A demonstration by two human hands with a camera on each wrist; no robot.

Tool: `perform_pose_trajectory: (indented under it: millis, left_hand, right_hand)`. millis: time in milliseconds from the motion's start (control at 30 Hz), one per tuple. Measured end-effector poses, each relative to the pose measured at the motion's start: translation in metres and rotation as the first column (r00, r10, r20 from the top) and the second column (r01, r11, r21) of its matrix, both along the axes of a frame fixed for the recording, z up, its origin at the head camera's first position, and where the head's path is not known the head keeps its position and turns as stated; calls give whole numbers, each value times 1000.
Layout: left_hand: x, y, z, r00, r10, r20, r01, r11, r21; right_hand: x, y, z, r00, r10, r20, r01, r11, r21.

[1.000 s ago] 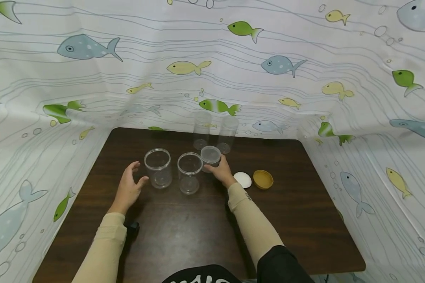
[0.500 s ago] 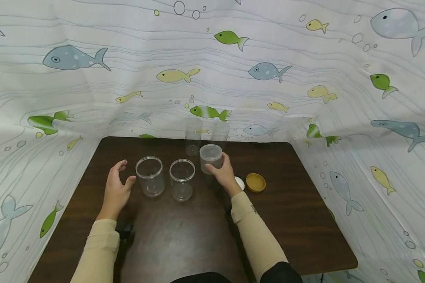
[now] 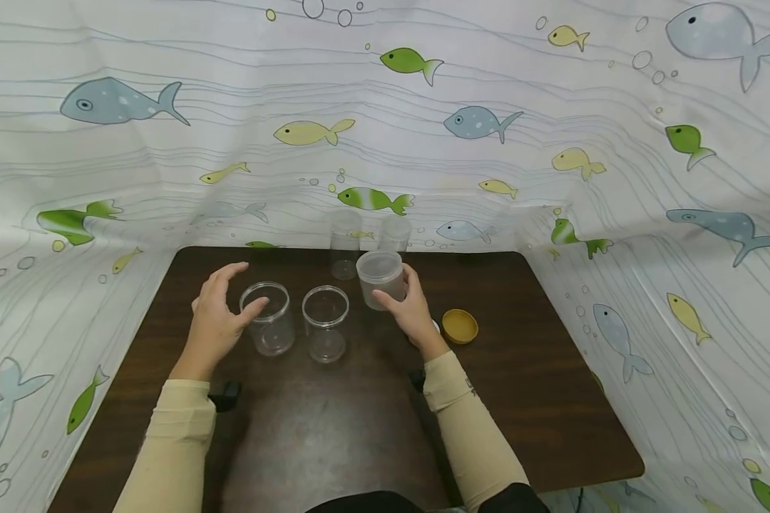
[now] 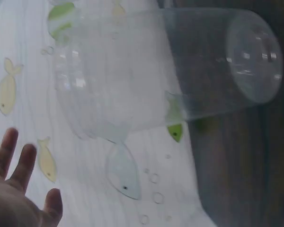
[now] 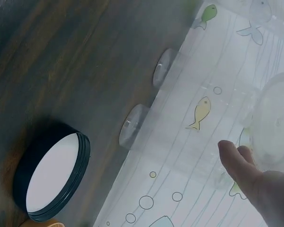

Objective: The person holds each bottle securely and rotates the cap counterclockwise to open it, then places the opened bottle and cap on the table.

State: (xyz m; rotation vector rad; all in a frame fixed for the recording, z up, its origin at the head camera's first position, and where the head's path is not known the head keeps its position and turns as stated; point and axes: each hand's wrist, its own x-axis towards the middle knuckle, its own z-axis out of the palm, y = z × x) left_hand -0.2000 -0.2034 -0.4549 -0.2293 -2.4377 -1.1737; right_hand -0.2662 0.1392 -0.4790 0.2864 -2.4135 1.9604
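My right hand [image 3: 413, 313] grips a small frosted clear plastic jar [image 3: 380, 281] from its right side, held up off the table; its round top [image 5: 277, 123] shows in the right wrist view. A wide clear jar [image 3: 274, 335] stands upright at the left. Beside it my left hand [image 3: 214, 324] has its fingers spread, the thumb across the rim in the head view; the left wrist view shows that hand [image 4: 19, 194] apart from the jar [image 4: 180, 61]. To the right of this jar is a second clear jar [image 3: 326, 342] without a lid.
Two tall clear cylinders [image 3: 344, 249] stand near the back edge of the dark wooden table [image 3: 334, 427]. Right of the right hand lie a yellow lid [image 3: 460, 325] and a black lid with white lining [image 5: 52, 175]. A fish-print sheet [image 3: 385, 164] surrounds the table.
My right hand has lifted the frosted jar. The left hand has come closer to the left jar, its thumb now over the rim. The head view has shifted a little.
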Motion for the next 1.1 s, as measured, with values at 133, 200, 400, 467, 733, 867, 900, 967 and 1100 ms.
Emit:
perform_pose_trajectory:
  millis: [133,200,400,467,733,867,900,967,1100]
  left_hand:
    - [-8,11,10,997,-81,1,81,996,-31]
    - [-10,17,14,992,-123,12,124,992,-39]
    - [-17,40,29,971,-224,86,231,970,-78]
    - [-21,48,34,963,-250,97,259,961,-93]
    - [-29,79,50,913,-364,184,385,918,-97]
    - [-32,91,55,889,-403,219,426,902,-69]
    - [-33,94,56,886,-408,221,432,899,-68]
    - [-34,98,58,884,-412,223,437,896,-77]
    - [-35,104,58,881,-421,216,446,891,-87]
  right_hand:
    - [5,1,2,1000,2,-5,-1,999,44]
    - [8,1,2,1000,-6,-9,7,997,75]
    - [19,-3,4,998,17,-58,-11,995,104]
    - [21,-6,6,996,26,-84,-17,994,105]
    - [29,-15,12,980,116,-163,-90,984,155]
    - [32,-17,19,970,134,-201,-100,980,174]
    - [32,-18,21,968,134,-211,-97,979,179]
    - [32,-18,25,965,133,-227,-92,979,184]
    - [33,-18,32,961,138,-240,-94,978,184]
